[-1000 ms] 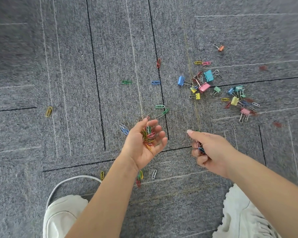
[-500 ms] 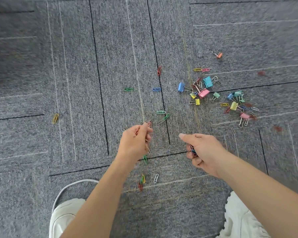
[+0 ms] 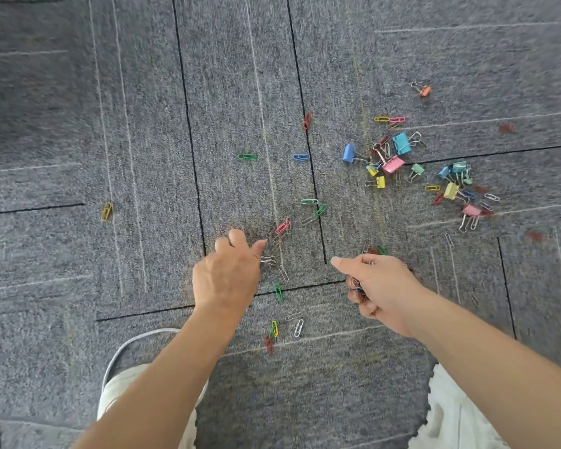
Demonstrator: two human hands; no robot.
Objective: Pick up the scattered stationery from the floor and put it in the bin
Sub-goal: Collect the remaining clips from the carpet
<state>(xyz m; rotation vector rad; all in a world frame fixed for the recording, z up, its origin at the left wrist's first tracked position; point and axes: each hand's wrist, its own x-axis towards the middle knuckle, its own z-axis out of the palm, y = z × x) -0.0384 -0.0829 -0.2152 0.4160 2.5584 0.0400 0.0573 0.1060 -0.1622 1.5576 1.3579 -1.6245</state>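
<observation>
Dozens of coloured clips lay scattered on the grey carpet when I checked the head view.

Hand states, as I read them:
- My right hand was clenched round a bunch of paper clips, which showed between the curled fingers and the palm. The thumb pointed left.
- My left hand was back-up, fingers curled under, thumb out to the right. Some silver clips sat right at its thumb side. I could not tell whether the hand gripped them, or what the palm held.

Positions of loose items:
- Between the hands lay a green clip. Nearer me lay a yellow clip, a white clip and a red clip, close together.
- Just beyond the left thumb lay a pink clip.
- Farther out lay a green paper clip, a blue paper clip and a red paper clip, each on its own.
- Far left, well apart from the rest, lay a lone yellow paper clip.
- To the upper right, a blue binder clip, a teal binder clip and a pink binder clip lay in one cluster.
- A second cluster lay around a yellow binder clip.
- An orange binder clip lay alone beyond both.

A white curved rim showed beside my left forearm. I could not tell what it belonged to or what it enclosed.
</observation>
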